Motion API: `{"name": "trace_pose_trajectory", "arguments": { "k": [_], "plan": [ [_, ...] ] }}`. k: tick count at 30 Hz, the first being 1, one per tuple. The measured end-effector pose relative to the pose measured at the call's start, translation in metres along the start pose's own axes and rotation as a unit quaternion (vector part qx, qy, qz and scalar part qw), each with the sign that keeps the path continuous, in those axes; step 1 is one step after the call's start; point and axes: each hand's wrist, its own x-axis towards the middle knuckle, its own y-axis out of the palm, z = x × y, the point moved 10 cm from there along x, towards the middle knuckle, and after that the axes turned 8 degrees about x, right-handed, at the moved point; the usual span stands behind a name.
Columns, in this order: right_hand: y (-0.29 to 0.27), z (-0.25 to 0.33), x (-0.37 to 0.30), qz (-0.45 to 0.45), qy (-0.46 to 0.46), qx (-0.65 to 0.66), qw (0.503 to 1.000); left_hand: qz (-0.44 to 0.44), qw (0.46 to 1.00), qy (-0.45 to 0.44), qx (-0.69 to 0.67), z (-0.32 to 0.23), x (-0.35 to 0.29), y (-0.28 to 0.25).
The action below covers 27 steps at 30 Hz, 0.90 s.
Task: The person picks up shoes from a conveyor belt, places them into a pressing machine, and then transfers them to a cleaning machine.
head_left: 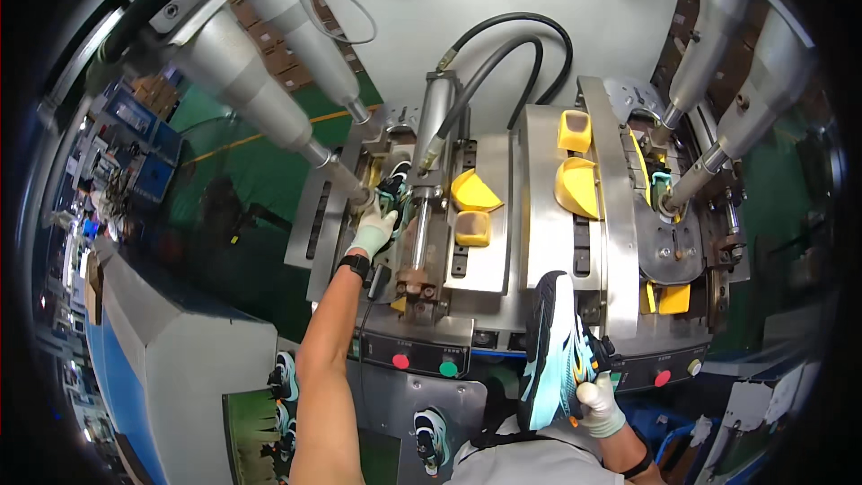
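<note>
My right hand point(597, 400), in a pale glove, grips a light-blue, black and white sneaker point(558, 364) by its upper. The sneaker is held upright with its white and black sole edge toward the left, in front of the press machine. My left hand point(375, 224), also gloved, reaches into the machine's left station and closes around a dark sneaker point(393, 187) with light-blue parts. That sneaker sits between a slanted metal press rod point(346, 175) and a horizontal cylinder point(420, 233); much of it is hidden by my hand and the metal parts.
Yellow pads point(474, 190) sit on the metal blocks between the stations. Another shoe point(662, 184) is clamped in the right station. Red point(401, 361) and green point(449, 368) buttons line the front panel. More sneakers lie below on the left, one sneaker point(431, 440) near my body.
</note>
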Motion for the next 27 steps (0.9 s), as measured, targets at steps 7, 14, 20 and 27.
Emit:
{"name": "trace_pose_trajectory", "arguments": {
  "k": [7, 14, 20, 27],
  "plan": [
    [0.01, -0.021, 0.026, -0.031, 0.051, 0.049, 0.997, -0.005, 0.976, -0.043, -0.214, 0.056, 0.033, -0.007],
    [0.056, -0.018, 0.038, -0.009, 0.072, -0.014, 0.997, -0.034, 0.883, -0.038, -0.466, 0.036, -0.09, -0.062],
    [0.144, -0.06, 0.106, 0.081, 0.044, -0.011, 0.996, -0.167, 0.915, 0.013, -0.367, 0.053, -0.276, -0.108],
    [0.213, -0.178, 0.336, 0.013, 0.132, -0.123, 0.983, -0.146, 0.913, -0.152, -0.35, 0.143, -0.455, -0.053]
  ]
}}
